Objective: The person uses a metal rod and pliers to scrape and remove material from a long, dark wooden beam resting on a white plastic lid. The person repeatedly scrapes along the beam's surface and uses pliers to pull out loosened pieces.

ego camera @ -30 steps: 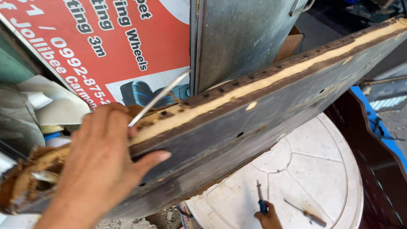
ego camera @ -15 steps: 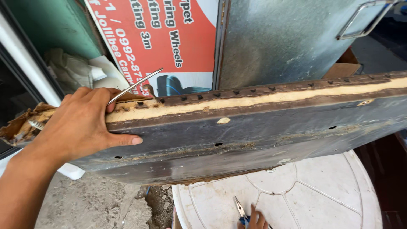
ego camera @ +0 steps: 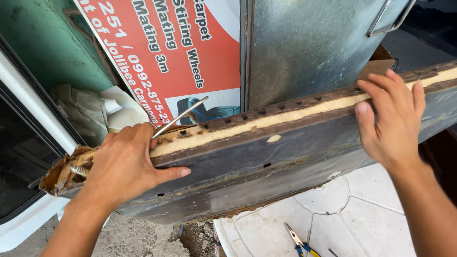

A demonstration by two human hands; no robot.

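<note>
Long dark panel (ego camera: 285,157) with pale foam edge runs across view, standing on edge, tilted up to right. Behind: grey metal cabinet (ego camera: 309,47), red sign (ego camera: 176,52). Below: white round table (ego camera: 362,223) (pliers (ego camera: 297,238) lying on it). Left hand (ego camera: 126,166) clamps panel's torn left end, thumb on face, fingers over top beside thin metal rod (ego camera: 181,116). Right hand (ego camera: 392,119) open, fingers spread, at upper edge.
</note>
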